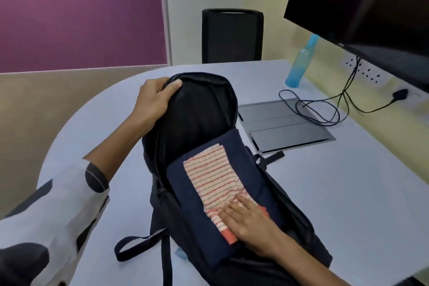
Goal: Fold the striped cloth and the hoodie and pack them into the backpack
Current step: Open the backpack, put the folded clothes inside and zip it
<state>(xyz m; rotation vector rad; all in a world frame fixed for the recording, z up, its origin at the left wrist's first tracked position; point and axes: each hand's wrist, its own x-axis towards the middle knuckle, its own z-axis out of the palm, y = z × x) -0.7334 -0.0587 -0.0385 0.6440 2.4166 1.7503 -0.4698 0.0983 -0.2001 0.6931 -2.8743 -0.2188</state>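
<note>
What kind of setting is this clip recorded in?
Most likely an office or meeting room: a rounded desk under a large dark monitor, a black office chair across from it, and a row of wall power sockets with cables plugged in.

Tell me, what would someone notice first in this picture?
Probably the striped cloth, bright on a folded navy hoodie, both half inside the open black backpack mid-table. The right hand presses flat on the cloth; the left hand grips the backpack's top edge. A blue bottle stands behind, under a dark monitor.
</note>
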